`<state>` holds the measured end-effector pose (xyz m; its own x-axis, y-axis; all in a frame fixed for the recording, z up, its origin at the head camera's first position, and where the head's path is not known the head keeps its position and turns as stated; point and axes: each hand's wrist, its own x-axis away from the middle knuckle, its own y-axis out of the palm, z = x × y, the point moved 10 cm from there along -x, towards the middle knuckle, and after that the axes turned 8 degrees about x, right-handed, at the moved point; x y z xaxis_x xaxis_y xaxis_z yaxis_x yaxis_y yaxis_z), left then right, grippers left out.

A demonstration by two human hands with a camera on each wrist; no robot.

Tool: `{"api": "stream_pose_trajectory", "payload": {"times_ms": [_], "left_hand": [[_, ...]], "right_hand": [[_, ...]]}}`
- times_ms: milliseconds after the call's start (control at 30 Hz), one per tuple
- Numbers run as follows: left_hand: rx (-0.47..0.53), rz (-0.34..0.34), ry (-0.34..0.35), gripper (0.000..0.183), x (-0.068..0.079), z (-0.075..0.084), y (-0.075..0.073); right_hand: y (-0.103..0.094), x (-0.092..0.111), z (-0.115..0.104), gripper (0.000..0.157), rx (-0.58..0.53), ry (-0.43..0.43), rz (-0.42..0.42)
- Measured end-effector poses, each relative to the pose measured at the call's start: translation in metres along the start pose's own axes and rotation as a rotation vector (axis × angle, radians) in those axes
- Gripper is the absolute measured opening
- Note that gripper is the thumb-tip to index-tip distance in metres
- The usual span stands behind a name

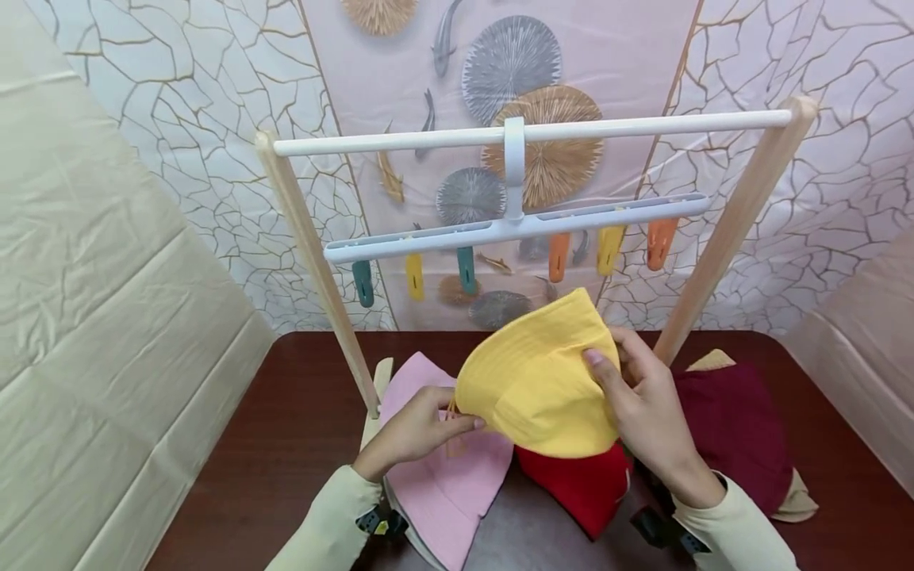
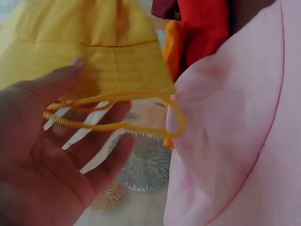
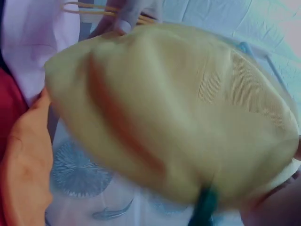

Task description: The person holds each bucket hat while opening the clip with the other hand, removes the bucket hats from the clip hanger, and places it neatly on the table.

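Observation:
A yellow bucket hat (image 1: pixel 543 388) is held up between both hands, in front of the rail. My left hand (image 1: pixel 421 428) pinches its left edge. In the left wrist view the thumb lies over the yellow fabric (image 2: pixel 136 68), and a looped yellow cord (image 2: pixel 113 126) hangs below the edge. My right hand (image 1: pixel 653 408) grips the hat's right side, thumb on the near face and the other fingers partly hidden behind. The hat fills most of the right wrist view. Beneath it lie a pink hat (image 1: pixel 457 492) on the left and a red hat (image 1: pixel 581 488) in the middle.
A light blue clip hanger (image 1: pixel 457 236) hangs from a white rod (image 1: pixel 400 141) between wooden posts (image 1: pixel 735 230). Several teal, yellow and orange clips (image 1: pixel 559 258) line its underside. On the right of the dark table (image 1: pixel 243 452) lies a maroon hat (image 1: pixel 735 436) with beige fabric under it.

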<state>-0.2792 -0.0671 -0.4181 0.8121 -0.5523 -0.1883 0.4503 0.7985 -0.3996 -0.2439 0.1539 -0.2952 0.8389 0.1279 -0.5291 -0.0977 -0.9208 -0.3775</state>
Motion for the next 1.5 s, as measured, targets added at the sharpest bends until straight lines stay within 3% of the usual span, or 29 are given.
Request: {"api": "stream_pose_trajectory", "payload": {"times_ms": [133, 333, 433, 533, 600, 700, 800, 900, 1000, 1067, 1167, 1267, 1333, 1500], "left_hand": [[0.04, 0.059, -0.025, 0.016, 0.004, 0.0, -0.008], [0.233, 0.092, 0.002, 0.031, 0.011, 0.006, -0.021], [0.313, 0.127, 0.002, 0.04, 0.009, 0.009, -0.031], [0.367, 0.193, -0.052, 0.038, 0.009, 0.003, -0.043], [0.435, 0.241, -0.124, 0.039, 0.01, -0.006, -0.049], [0.629, 0.326, -0.264, 0.053, 0.017, -0.024, -0.051], [0.969, 0.433, -0.328, 0.062, 0.026, -0.037, -0.046], [1.293, 0.478, -0.269, 0.056, 0.03, -0.035, -0.033], [1.409, 0.429, -0.166, 0.05, 0.029, -0.021, -0.019], [1.376, 0.427, -0.119, 0.049, 0.027, -0.014, -0.015], [1.236, 0.541, -0.101, 0.051, 0.024, -0.02, -0.025], [1.029, 0.701, -0.162, 0.047, 0.025, -0.038, -0.044], [0.87, 0.77, -0.214, 0.045, 0.027, -0.049, -0.056], [0.393, 0.818, -0.342, 0.044, 0.031, -0.065, -0.08]], "right_hand": [[-0.002, 0.003, 0.016, 0.026, -0.035, 0.121, -0.018], [-0.013, 0.006, 0.032, 0.037, 0.071, 0.24, -0.025], [-0.012, 0.006, 0.044, 0.045, 0.028, 0.314, -0.088], [-0.007, 0.009, 0.06, 0.054, -0.068, 0.412, -0.15], [-0.002, 0.011, 0.071, 0.057, -0.122, 0.469, -0.177], [0.004, 0.012, 0.087, 0.057, -0.15, 0.497, -0.179], [0.009, 0.013, 0.101, 0.056, -0.195, 0.511, -0.148], [0.014, 0.014, 0.113, 0.055, -0.274, 0.54, -0.094], [0.024, 0.013, 0.119, 0.056, -0.328, 0.567, -0.069], [0.032, 0.01, 0.122, 0.059, -0.331, 0.579, -0.065], [0.042, 0.001, 0.126, 0.062, -0.271, 0.573, -0.065], [0.052, -0.011, 0.133, 0.06, -0.221, 0.563, -0.072], [0.061, -0.019, 0.14, 0.056, -0.198, 0.566, -0.094], [0.083, -0.032, 0.153, 0.046, -0.095, 0.563, -0.204]]}}
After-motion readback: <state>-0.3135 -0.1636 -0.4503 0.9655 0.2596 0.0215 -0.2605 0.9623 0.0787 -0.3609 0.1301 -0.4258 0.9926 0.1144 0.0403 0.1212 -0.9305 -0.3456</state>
